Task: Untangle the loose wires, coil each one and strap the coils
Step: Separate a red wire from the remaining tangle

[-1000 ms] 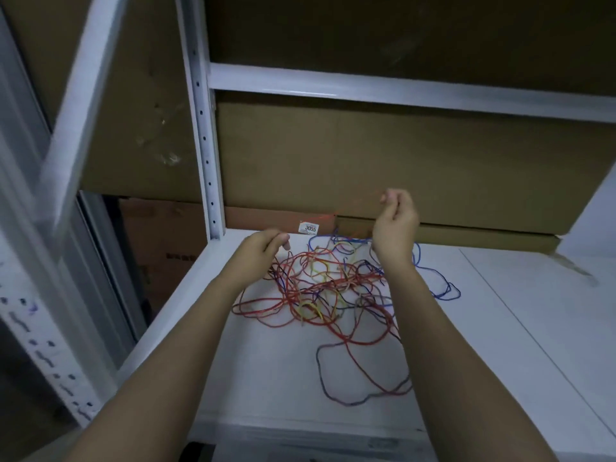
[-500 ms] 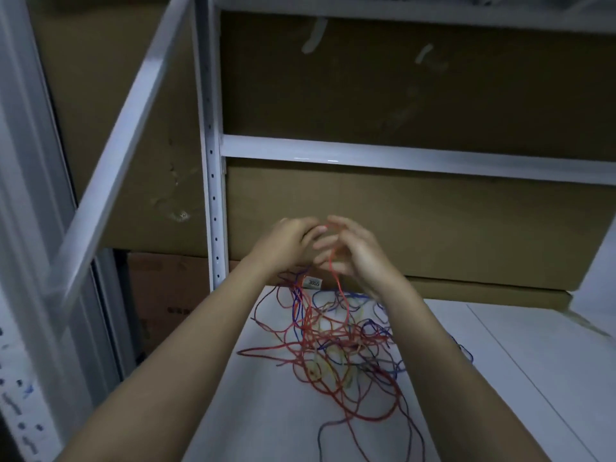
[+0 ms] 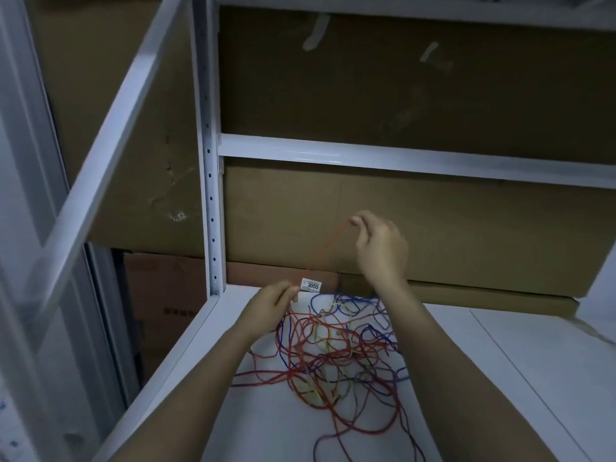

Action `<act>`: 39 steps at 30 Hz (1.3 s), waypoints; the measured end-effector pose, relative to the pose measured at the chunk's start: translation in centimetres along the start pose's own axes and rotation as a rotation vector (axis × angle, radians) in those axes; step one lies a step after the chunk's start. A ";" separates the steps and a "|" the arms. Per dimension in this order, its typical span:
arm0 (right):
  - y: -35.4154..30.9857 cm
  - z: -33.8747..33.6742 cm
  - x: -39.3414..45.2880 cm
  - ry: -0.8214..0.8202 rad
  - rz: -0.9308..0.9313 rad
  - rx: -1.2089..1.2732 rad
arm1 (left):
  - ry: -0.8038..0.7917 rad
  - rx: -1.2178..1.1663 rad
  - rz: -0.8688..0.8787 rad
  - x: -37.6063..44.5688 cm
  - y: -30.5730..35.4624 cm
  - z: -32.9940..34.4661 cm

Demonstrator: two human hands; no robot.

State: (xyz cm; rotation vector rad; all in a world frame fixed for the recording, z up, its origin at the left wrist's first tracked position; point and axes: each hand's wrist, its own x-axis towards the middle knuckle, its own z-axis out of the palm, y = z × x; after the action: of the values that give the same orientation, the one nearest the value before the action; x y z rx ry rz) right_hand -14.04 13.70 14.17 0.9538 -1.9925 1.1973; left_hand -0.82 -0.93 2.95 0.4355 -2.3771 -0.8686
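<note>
Wires [image 3: 336, 358] lay in a loose red, blue and yellow tangle on the white shelf [image 3: 500, 378], light and limp, likely to snag if tugged. Beyond it, the left hand [image 3: 271, 306] pinched one red wire [image 3: 328, 243] low, near a label [image 3: 310, 285]. Farther up, the right hand [image 3: 380, 245] seemed to pinch its end; best held there and fed out slowly.

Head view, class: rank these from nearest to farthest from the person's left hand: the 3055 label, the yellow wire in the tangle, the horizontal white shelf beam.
Measured from the left hand:
1. 3055 label: just right of its fingertips, on the cardboard behind.
2. Yellow wire: lower right, inside the tangle on the shelf.
3. Horizontal white shelf beam: high above, across the back.
</note>
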 end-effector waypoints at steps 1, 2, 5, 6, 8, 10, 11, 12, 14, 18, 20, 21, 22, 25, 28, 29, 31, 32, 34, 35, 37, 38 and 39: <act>0.6 0.3 0.2 0.041 0.084 0.091 | -0.066 0.085 -0.023 0.1 -0.6 0.3; 1.1 0.3 0.5 0.081 0.185 0.211 | -0.158 0.190 -0.058 0.2 -1.2 0.6; 3.5 0.3 1.0 0.100 0.233 0.290 | -0.279 0.292 -0.193 0.3 -2.9 1.4; 4.7 0.2 1.2 0.014 0.205 0.137 | -0.251 0.285 -0.195 0.3 -3.2 1.5; 6.3 0.5 1.1 -0.301 0.194 -0.382 | -0.172 0.304 -0.143 0.8 -2.8 1.8; 6.5 1.0 0.2 -0.537 0.118 -0.613 | -0.120 0.356 -0.069 1.9 -1.8 1.7; 6.2 1.8 -0.5 -0.541 -0.021 -0.573 | -0.126 0.400 -0.031 2.4 -1.1 1.6; 5.7 2.5 -1.5 -0.505 -0.197 -0.463 | -0.148 0.432 0.007 2.8 -0.4 1.5; 4.5 4.3 -3.6 -0.537 -0.449 -0.213 | -0.186 0.407 0.086 3.3 0.9 1.2; 4.1 6.0 -5.4 -0.769 -0.430 0.046 | -0.163 0.327 0.124 3.2 1.7 0.5; 4.3 5.8 -4.7 -0.626 -0.422 0.106 | -0.144 0.294 0.088 2.7 0.9 0.5; 4.6 5.5 -4.1 -0.485 -0.421 0.129 | -0.128 0.275 0.062 2.5 0.4 0.5; 4.9 5.1 -3.4 -0.356 -0.384 0.155 | -0.111 0.247 0.033 2.3 -0.2 0.5; 5.7 4.4 -1.9 -0.192 -0.219 0.204 | -0.077 0.067 -0.040 2.0 -1.1 0.7; 6.5 4.5 -2.0 -0.032 -0.081 0.217 | -0.141 0.175 -0.064 2.5 -1.5 0.9; 6.6 4.5 -2.0 0.026 -0.046 0.232 | -0.165 0.239 -0.067 2.5 -1.7 0.9; 7.5 4.3 -1.6 0.123 0.006 0.255 | -0.166 0.172 -0.091 2.4 -2.4 1.1; 8.1 4.1 -1.4 0.147 0.040 0.245 | -0.145 0.089 -0.116 2.1 -2.7 1.2; 9.3 3.9 -1.3 0.164 0.145 0.216 | -0.094 -0.030 -0.175 1.7 -2.8 1.1; 9.9 3.9 -1.4 0.135 0.196 0.199 | -0.079 -0.058 -0.197 1.6 -3.0 1.1; 10.6 4.0 -1.7 -0.091 0.255 0.073 | -0.051 -0.014 -0.200 1.4 -2.9 1.1; 10.8 4.2 -2.1 -0.267 0.221 -0.124 | -0.034 0.005 -0.200 1.4 -2.7 1.1; 10.7 4.3 -2.6 -0.379 0.155 -0.279 | -0.014 -0.005 -0.204 1.3 -2.5 1.1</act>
State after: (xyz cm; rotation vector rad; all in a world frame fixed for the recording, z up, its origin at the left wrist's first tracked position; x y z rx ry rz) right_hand -22.06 14.01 5.52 0.9485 -2.4940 0.8259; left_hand -2.32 -2.88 1.07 0.6813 -2.3723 -0.9697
